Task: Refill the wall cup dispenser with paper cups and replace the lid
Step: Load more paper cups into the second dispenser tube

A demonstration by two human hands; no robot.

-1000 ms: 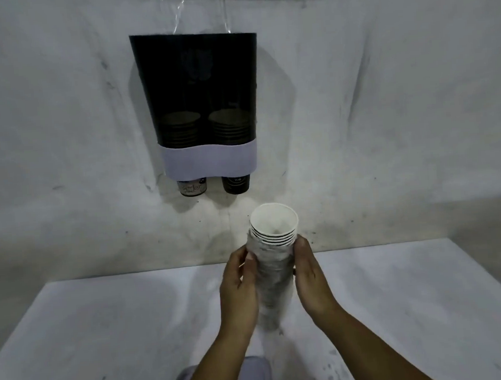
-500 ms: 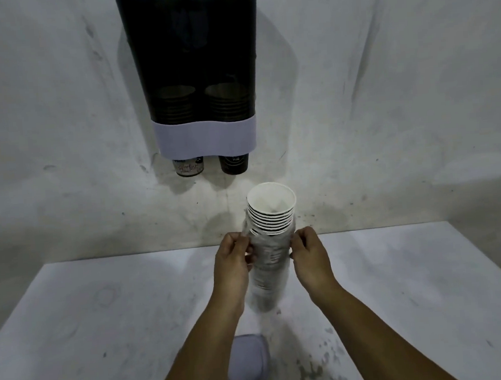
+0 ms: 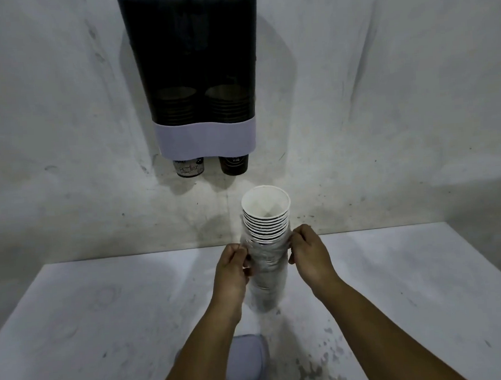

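Only one cam, strapped to my head, looking forward and down: bench (image 3: 104,318) up close, wall (image 3: 384,91) at 12 o'clock.

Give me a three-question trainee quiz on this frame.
1. True or false: the lid is fitted on the dispenser.
2. What covers the lower part of the cup stack? A) clear plastic sleeve B) cloth C) nothing
3. Which hands grip the sleeve?

Key:
1. False; it lies on the table.
2. A.
3. Both: left hand and right hand, one on each side.
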